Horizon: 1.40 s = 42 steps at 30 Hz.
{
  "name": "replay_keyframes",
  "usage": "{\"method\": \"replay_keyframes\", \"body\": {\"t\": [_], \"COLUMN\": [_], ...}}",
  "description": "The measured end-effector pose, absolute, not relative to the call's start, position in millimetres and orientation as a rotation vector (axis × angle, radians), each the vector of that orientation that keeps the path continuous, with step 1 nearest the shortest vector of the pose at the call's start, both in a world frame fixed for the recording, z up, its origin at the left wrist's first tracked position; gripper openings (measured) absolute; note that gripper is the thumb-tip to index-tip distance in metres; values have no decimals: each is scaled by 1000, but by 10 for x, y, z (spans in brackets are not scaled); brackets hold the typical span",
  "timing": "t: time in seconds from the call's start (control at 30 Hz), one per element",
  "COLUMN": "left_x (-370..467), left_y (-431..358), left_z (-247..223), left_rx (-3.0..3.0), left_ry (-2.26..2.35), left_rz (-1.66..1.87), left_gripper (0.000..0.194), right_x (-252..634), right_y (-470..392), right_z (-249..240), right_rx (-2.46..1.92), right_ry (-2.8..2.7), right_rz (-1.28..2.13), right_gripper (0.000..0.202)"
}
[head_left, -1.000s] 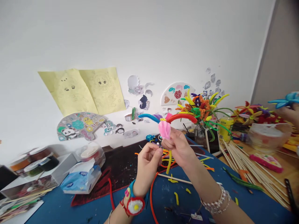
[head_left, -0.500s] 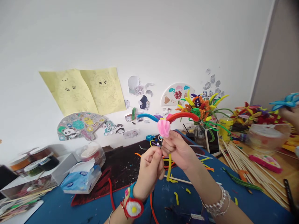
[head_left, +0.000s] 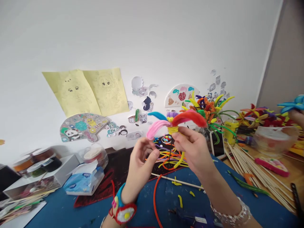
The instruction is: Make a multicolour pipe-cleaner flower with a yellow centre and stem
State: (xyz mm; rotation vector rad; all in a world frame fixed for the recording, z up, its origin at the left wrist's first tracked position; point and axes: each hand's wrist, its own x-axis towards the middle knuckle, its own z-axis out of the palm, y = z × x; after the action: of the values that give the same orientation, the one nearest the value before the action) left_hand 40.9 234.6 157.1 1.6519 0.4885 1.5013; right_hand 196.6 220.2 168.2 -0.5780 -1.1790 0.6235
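Observation:
A fuzzy flower with pink, red, blue and purple petals around a yellow centre (head_left: 173,129) is held up in front of me. My right hand (head_left: 191,147) pinches it just below the yellow centre, under the red petal (head_left: 190,117). A dark thin stem hangs beneath the flower. My left hand (head_left: 142,161) is at the left, its fingers curled and apart from the thumb, just under the tip of the pink petal (head_left: 158,128). Whether its fingertips touch that petal is unclear. The blue petal (head_left: 158,116) points left above the pink one.
Colourful pipe cleaners (head_left: 171,156) and a glue gun (head_left: 192,219) lie on the blue table. Tissues (head_left: 83,180) and jars (head_left: 42,155) stand left. Wooden sticks (head_left: 256,177), a phone (head_left: 216,144) and a vase of fuzzy flowers are right. Another person's hand (head_left: 298,117) holds a blue flower.
My left hand has let go of the stem and moved left, its fingers spreading. The flower has turned, so its pink petal now points left and its yellow centre shows.

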Motion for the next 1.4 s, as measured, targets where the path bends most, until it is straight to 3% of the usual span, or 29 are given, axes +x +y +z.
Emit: {"method": "replay_keyframes", "body": {"t": [0.17, 0.23, 0.3, 0.37, 0.47, 0.63, 0.9, 1.07, 1.4], "left_x": [233, 151, 66, -4, -39, 48, 170, 201, 152], "left_y": [2230, 2240, 2260, 2262, 2212, 2151, 2345, 2463, 2548], "left_z": [1705, 1762, 1807, 1827, 1812, 1760, 1680, 1637, 1655], "left_rx": [1561, 1448, 1395, 1476, 1841, 2221, 2199, 2150, 2086], "left_ry": [444, 354, 309, 343, 525, 846, 808, 767, 649], "left_rz": [2036, 2178, 2151, 2022, 1724, 1314, 1176, 1264, 1186], "left_gripper": [18, 14, 9, 10, 23, 50, 51, 34, 20], "right_x": [2006, 2051, 2092, 2112, 2092, 2016, 1987, 1925, 2084], "right_y": [1947, 1945, 1988, 2036, 2054, 1998, 2011, 1999, 1952], "right_z": [1701, 1712, 1718, 1719, 1715, 1698, 1674, 1678, 1748], "right_rx": [-860, -892, -875, -829, -835, -971, -1161, -1267, -1247], "right_ry": [-1236, -1267, -1369, -1526, -1717, -1915, -2047, -2140, -2221], "right_rz": [-306, -623, -832, -912, -933, -976, -876, -758, -221], "right_gripper": [11, 23, 37, 34, 7, 15, 13, 23, 18]}}
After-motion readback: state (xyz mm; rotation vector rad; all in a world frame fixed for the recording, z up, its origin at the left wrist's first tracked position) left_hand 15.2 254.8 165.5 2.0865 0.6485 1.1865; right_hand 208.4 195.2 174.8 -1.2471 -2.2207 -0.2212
